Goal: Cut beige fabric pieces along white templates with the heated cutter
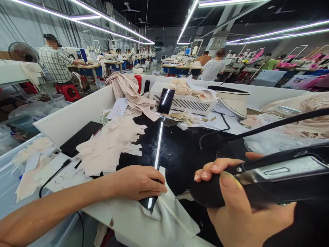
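Observation:
My left hand (144, 181) rests over the black glossy work surface (177, 147), its fingers together and pressed on the edge of a pale cream fabric piece (154, 219). The fabric drapes toward me over the table's front edge. A narrow strip or seam runs along it. On the right, my right hand (239, 209) is closed around the rounded end of a black device with a silver side panel (280, 175). Its exact kind I cannot tell. Left of centre, beyond my left hand, lies a pile of cut cream fabric pieces (110, 144).
A phone (166, 101) leans against a white slotted box (182, 99). A black tablet-like slab (81, 139) lies at left. A cream round bin (231, 99) and clear plastic (272, 133) stand at right. A thick black cable (277, 121) crosses above the device. Co-workers sit farther off.

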A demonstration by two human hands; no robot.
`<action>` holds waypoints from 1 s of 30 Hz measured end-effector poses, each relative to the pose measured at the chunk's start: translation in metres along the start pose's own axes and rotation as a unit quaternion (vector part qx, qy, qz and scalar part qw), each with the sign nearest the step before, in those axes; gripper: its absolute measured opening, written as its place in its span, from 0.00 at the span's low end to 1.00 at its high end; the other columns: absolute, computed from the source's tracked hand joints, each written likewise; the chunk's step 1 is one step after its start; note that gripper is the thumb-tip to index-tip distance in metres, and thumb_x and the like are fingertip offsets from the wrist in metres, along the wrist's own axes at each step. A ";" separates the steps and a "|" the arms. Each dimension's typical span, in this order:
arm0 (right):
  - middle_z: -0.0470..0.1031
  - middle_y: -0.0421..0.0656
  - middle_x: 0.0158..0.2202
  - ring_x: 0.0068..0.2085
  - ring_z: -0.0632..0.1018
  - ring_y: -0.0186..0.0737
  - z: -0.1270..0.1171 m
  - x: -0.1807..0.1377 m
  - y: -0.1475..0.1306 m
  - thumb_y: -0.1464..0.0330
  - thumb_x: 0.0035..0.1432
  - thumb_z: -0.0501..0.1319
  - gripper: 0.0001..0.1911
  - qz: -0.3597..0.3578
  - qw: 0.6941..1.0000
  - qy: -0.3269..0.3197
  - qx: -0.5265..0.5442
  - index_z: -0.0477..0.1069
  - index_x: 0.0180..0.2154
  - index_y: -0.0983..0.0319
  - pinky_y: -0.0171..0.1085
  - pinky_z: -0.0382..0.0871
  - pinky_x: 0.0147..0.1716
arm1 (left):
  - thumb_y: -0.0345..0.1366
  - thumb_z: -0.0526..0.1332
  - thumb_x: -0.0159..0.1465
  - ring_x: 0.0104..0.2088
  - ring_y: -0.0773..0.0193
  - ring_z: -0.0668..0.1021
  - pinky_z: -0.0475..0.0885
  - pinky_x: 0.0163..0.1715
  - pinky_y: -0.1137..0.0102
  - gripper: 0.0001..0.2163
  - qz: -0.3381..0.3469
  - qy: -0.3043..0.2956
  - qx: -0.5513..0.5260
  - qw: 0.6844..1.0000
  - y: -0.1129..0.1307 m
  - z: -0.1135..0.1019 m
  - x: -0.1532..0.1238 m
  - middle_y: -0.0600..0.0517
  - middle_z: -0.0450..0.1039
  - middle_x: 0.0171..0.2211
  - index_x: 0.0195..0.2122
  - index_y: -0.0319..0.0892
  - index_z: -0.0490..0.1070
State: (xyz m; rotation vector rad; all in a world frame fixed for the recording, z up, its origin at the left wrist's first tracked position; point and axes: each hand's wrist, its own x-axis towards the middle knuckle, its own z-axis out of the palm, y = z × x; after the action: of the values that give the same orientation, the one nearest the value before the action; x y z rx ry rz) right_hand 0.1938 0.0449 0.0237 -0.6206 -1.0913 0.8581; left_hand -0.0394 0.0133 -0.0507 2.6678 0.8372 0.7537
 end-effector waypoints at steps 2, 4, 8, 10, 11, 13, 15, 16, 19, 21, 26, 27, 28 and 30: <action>0.83 0.31 0.30 0.25 0.81 0.41 0.004 0.001 0.001 0.71 0.54 0.81 0.25 -0.004 1.000 0.017 0.003 0.80 0.51 0.50 0.40 0.85 0.25 | 0.37 0.58 0.91 0.59 0.54 0.90 0.83 0.66 0.65 0.15 -0.001 0.006 0.003 1.000 -0.001 0.005 -0.001 0.41 0.88 0.61 0.62 0.39 0.85; 0.83 0.31 0.30 0.24 0.80 0.40 0.010 0.002 0.003 0.70 0.54 0.81 0.25 -0.012 0.999 0.029 0.012 0.79 0.51 0.50 0.40 0.84 0.24 | 0.38 0.57 0.91 0.58 0.54 0.90 0.83 0.67 0.64 0.16 0.000 0.015 0.005 1.000 -0.002 0.008 -0.003 0.42 0.88 0.61 0.62 0.40 0.85; 0.84 0.30 0.30 0.24 0.81 0.40 0.015 0.004 0.006 0.70 0.53 0.81 0.27 -0.020 0.999 0.016 0.023 0.78 0.52 0.50 0.39 0.84 0.23 | 0.38 0.57 0.91 0.58 0.55 0.90 0.83 0.67 0.65 0.16 0.005 0.041 0.005 0.999 -0.001 0.010 -0.004 0.41 0.89 0.60 0.62 0.40 0.86; 0.84 0.30 0.30 0.24 0.81 0.40 0.014 0.005 0.007 0.71 0.54 0.81 0.27 -0.024 0.999 0.007 0.022 0.78 0.52 0.50 0.39 0.84 0.23 | 0.38 0.57 0.91 0.57 0.55 0.90 0.83 0.67 0.65 0.16 0.009 0.051 0.002 0.999 0.001 0.011 -0.003 0.41 0.89 0.59 0.61 0.39 0.86; 0.84 0.30 0.30 0.24 0.81 0.40 0.014 0.005 0.008 0.71 0.54 0.81 0.27 -0.024 0.999 0.006 0.021 0.78 0.52 0.50 0.38 0.84 0.23 | 0.38 0.58 0.91 0.57 0.55 0.91 0.83 0.67 0.65 0.16 0.010 0.053 0.002 0.999 0.001 0.011 -0.003 0.42 0.89 0.59 0.61 0.39 0.86; 0.83 0.30 0.30 0.23 0.81 0.39 0.013 0.005 0.008 0.73 0.55 0.80 0.26 -0.021 1.000 0.011 0.016 0.78 0.52 0.50 0.38 0.83 0.23 | 0.38 0.58 0.91 0.57 0.55 0.90 0.82 0.67 0.66 0.15 0.011 0.054 0.002 0.998 0.002 0.011 -0.002 0.42 0.89 0.60 0.61 0.38 0.86; 0.83 0.30 0.29 0.23 0.81 0.39 0.013 0.006 0.009 0.74 0.55 0.79 0.25 -0.016 1.000 0.011 0.014 0.78 0.51 0.51 0.38 0.82 0.23 | 0.37 0.58 0.91 0.57 0.55 0.90 0.82 0.67 0.66 0.15 0.012 0.052 0.002 0.999 0.002 0.012 -0.002 0.41 0.89 0.60 0.61 0.38 0.86; 0.83 0.30 0.29 0.23 0.81 0.39 0.014 0.006 0.009 0.74 0.55 0.79 0.25 -0.017 1.000 0.010 0.015 0.78 0.51 0.51 0.38 0.82 0.23 | 0.37 0.58 0.91 0.57 0.55 0.90 0.82 0.67 0.66 0.15 0.012 0.051 0.002 0.999 0.002 0.012 -0.001 0.41 0.89 0.60 0.61 0.39 0.86; 0.83 0.30 0.30 0.24 0.81 0.40 0.016 0.009 0.011 0.73 0.55 0.80 0.26 -0.030 0.999 0.013 0.022 0.78 0.52 0.51 0.39 0.82 0.24 | 0.38 0.57 0.91 0.57 0.55 0.90 0.82 0.67 0.66 0.16 0.010 0.049 0.000 0.999 0.001 0.012 -0.002 0.42 0.89 0.59 0.60 0.39 0.86; 0.83 0.30 0.30 0.24 0.81 0.40 0.018 0.010 0.013 0.72 0.56 0.81 0.26 -0.043 0.999 0.016 0.026 0.77 0.52 0.50 0.39 0.82 0.25 | 0.38 0.59 0.91 0.58 0.55 0.90 0.82 0.68 0.65 0.15 0.005 0.043 -0.002 0.999 0.001 0.011 -0.002 0.42 0.89 0.59 0.61 0.40 0.85; 0.83 0.30 0.32 0.25 0.81 0.39 0.019 0.008 0.022 0.67 0.60 0.83 0.26 -0.033 0.999 0.008 0.017 0.76 0.54 0.50 0.39 0.82 0.26 | 0.35 0.64 0.88 0.60 0.55 0.90 0.81 0.72 0.62 0.11 -0.008 0.029 -0.006 1.000 0.003 0.010 -0.004 0.42 0.88 0.61 0.63 0.42 0.85; 0.83 0.31 0.32 0.26 0.81 0.39 0.019 0.007 0.024 0.66 0.60 0.84 0.26 -0.028 1.000 0.007 0.012 0.76 0.54 0.50 0.40 0.83 0.27 | 0.35 0.64 0.88 0.60 0.55 0.90 0.81 0.72 0.62 0.11 -0.007 0.028 -0.007 1.000 0.004 0.009 -0.004 0.42 0.88 0.61 0.63 0.43 0.85; 0.83 0.31 0.32 0.26 0.81 0.39 0.019 0.006 0.025 0.65 0.61 0.84 0.26 -0.028 1.000 0.006 0.010 0.76 0.54 0.50 0.40 0.83 0.27 | 0.35 0.63 0.88 0.61 0.54 0.90 0.80 0.73 0.62 0.11 -0.007 0.026 -0.007 1.000 0.004 0.008 -0.004 0.42 0.88 0.61 0.63 0.42 0.85; 0.83 0.30 0.33 0.25 0.81 0.39 0.019 0.004 0.027 0.64 0.61 0.85 0.27 -0.032 0.999 0.006 0.006 0.76 0.54 0.50 0.41 0.84 0.28 | 0.36 0.61 0.90 0.61 0.54 0.89 0.80 0.73 0.62 0.12 -0.007 0.027 -0.009 1.000 0.005 0.007 -0.004 0.42 0.88 0.60 0.63 0.42 0.85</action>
State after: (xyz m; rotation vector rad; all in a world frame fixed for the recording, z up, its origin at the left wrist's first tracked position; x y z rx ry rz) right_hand 0.1695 0.0631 0.0107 -0.5762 -1.0890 0.8046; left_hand -0.0361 0.0062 -0.0559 2.6350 0.8571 0.8295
